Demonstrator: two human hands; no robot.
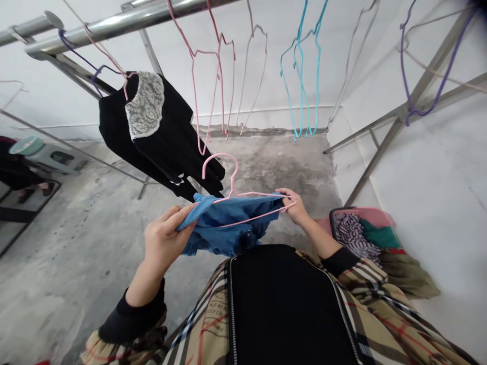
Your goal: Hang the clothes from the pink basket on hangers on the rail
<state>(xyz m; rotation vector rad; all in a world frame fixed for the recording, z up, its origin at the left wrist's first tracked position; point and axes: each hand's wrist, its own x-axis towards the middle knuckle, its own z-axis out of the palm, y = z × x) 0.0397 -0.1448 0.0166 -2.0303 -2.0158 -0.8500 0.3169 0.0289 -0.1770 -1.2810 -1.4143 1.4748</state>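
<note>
A pink clothes hanger (234, 177) is held level in front of my chest, hook pointing away from me. A blue garment (228, 215) of thin cloth is draped over its left part and along its bar; its exact kind is not clear. My left hand (167, 235) pinches the garment's left edge, with that end of the hanger hidden under the cloth. Closed round the right corner of the hanger is my right hand (292, 205), its fingers also touching the garment's edge.
Above, a metal rail (114, 28) carries pink hangers (194, 91), turquoise hangers (300, 81) and a black garment (152, 132) with white lace. A pink basket (375, 215) of clothes stands at the right wall. At far left are a pale green stool (53, 154) and another person's feet (38, 191).
</note>
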